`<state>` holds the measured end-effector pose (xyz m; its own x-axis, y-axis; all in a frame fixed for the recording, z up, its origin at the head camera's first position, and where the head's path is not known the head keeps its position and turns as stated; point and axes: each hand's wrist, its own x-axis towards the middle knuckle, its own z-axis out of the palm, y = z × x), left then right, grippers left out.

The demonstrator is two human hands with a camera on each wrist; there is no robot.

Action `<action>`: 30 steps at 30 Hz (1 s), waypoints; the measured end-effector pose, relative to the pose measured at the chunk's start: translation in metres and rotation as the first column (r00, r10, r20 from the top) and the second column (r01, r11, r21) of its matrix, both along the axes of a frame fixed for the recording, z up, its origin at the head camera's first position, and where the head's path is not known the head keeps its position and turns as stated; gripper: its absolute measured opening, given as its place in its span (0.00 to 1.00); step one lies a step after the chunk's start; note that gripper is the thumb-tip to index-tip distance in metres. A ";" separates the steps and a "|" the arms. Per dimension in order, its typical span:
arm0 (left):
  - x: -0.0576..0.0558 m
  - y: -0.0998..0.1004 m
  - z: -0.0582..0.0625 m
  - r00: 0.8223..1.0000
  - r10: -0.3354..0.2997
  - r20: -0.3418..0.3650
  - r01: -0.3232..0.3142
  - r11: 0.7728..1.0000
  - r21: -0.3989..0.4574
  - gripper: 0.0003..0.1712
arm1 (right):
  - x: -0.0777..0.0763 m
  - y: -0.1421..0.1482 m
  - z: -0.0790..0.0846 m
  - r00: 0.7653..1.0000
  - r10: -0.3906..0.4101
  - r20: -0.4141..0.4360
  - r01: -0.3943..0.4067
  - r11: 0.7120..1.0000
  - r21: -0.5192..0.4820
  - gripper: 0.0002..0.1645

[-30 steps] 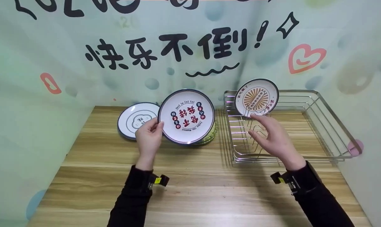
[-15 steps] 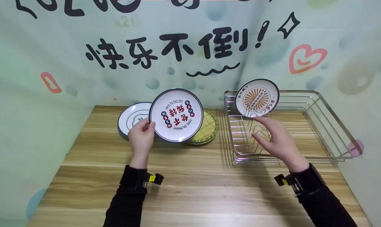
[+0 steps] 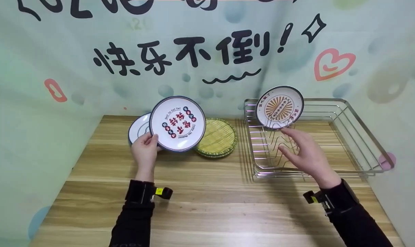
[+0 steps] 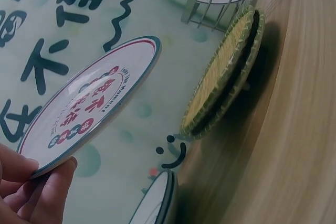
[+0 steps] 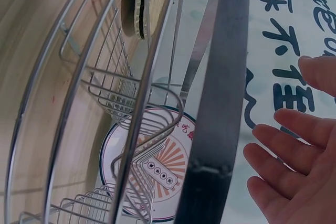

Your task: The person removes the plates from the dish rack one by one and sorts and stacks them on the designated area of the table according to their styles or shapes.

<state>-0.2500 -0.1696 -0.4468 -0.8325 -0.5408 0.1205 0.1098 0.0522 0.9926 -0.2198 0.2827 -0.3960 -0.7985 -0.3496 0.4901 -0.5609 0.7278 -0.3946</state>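
My left hand (image 3: 144,151) pinches the left rim of a white plate (image 3: 177,124) with a dark blue edge and red and blue lettering. The plate is tilted up, above another white plate (image 3: 136,127) on the table, which it partly covers in the head view. My right hand (image 3: 307,152) hovers over the wire dish rack (image 3: 370,144), its fingers apart and holding nothing. At the rack's back left a plate with an orange sunburst (image 3: 279,107) stands on edge among the wires. In the right wrist view that sunburst plate (image 5: 163,182) shows behind the rack's bars.
Two round woven green-yellow mats (image 3: 216,137) lie stacked between the plates and the rack. The wooden table (image 3: 207,206) ends at a printed cloth backdrop (image 3: 187,82) behind and at the sides. The rack's raised metal rim surrounds its wires.
My left hand has moved left with the lettered plate, from in front of the woven mats to over the other plate. My right hand has shifted slightly right and down; the sunburst plate has stayed put.
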 end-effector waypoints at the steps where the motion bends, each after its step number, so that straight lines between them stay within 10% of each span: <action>1: -0.001 -0.002 -0.002 1.000 0.003 0.007 -0.004 1.000 0.020 0.12 | 0.000 0.000 0.000 1.000 0.000 0.000 0.000 1.000 0.002 0.33; 30: -0.016 -0.049 -0.018 0.975 0.041 0.218 -0.069 0.990 0.122 0.21 | 0.001 0.016 -0.004 0.999 -0.037 0.015 0.036 0.998 0.043 0.31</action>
